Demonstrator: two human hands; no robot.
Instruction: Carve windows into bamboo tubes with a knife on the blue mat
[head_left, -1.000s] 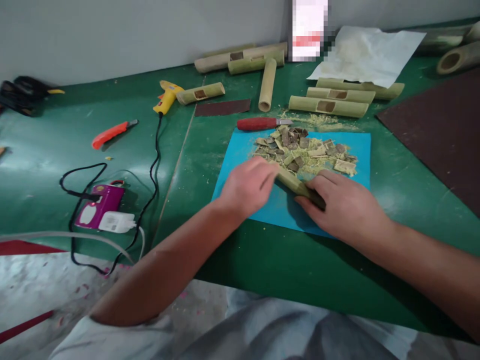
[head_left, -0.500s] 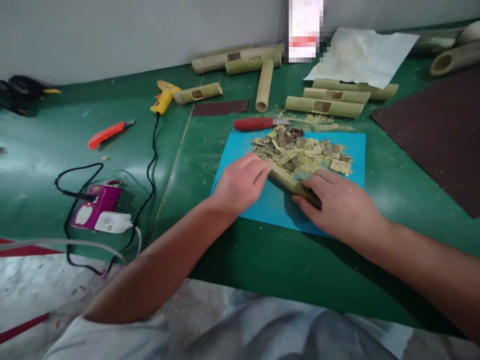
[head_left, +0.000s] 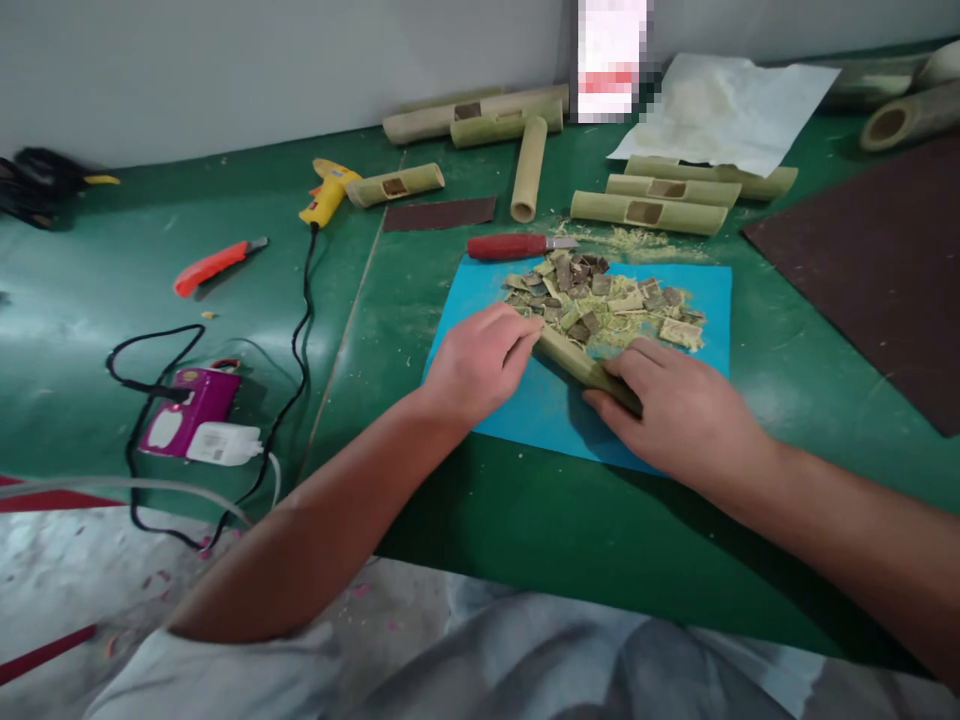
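Note:
A pale green bamboo tube (head_left: 574, 358) lies slantwise over a blue sheet (head_left: 551, 435), between my two hands. Its far left end is covered by my left hand (head_left: 484, 362), whose fingers are closed on it. My right hand (head_left: 675, 405) grips the near right end, thumb below and fingers on top. Whether the left fingers also hold something small is hidden. Just beyond the tube, a heap of bamboo chips and shavings (head_left: 607, 300) rests on the sheet. A red-handled knife (head_left: 510, 246) lies along the sheet's far edge.
Several cut bamboo tubes (head_left: 649, 213) lie at the back, near white paper (head_left: 720, 110). Brown sheets (head_left: 877, 270) and a narrow brown strip (head_left: 439, 214) lie on the green table (head_left: 480, 510). Leftward are a yellow glue gun (head_left: 328, 195), orange cutter (head_left: 214, 268) and corded purple power strip (head_left: 191, 410).
Hardly anything differs. Both hands stay on the bamboo tube, and the view has shifted very slightly.

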